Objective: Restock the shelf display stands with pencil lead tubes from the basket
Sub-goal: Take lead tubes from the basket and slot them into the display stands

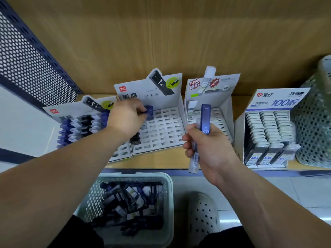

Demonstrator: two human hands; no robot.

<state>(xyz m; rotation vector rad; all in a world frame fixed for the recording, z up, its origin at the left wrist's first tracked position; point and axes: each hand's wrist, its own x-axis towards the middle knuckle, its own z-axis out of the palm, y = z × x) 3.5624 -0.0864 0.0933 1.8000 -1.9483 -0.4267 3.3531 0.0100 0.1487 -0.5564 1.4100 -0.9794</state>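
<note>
A smooth wood-grain back panel (161, 42) is filling the upper half of the view, with a dark blue perforated metal panel (26, 59) slanting down at the far left. Below it, a wood-look shelf (152, 162) is carrying four cardboard display stands in a row.

On the floor in front, a pale perforated plastic basket (171, 194) is holding a jumble of loose tubes (129, 196), dark and flat-sided. A second, green perforated basket (315, 122) is leaning at the shelf's right end.

The left stand (59, 111) is showing rows of blue and black tubes. The second stand (161, 129) is presenting a white grid of mostly vacant rectangular slots. The third stand (227, 108), also white and slotted, is sitting behind the right hand. The fourth stand (279, 101) is packed with grey-capped tubes.

The left hand (125, 119) is reaching over the second stand's grid, pinching a blue tube (149, 110) at its far left corner. The right hand (206, 145) is gripping a dark blue tube (206, 119) upright, together with a clear tube (194, 158) pointing down.

A white clog (202, 213) with round holes is resting beside the basket.
</note>
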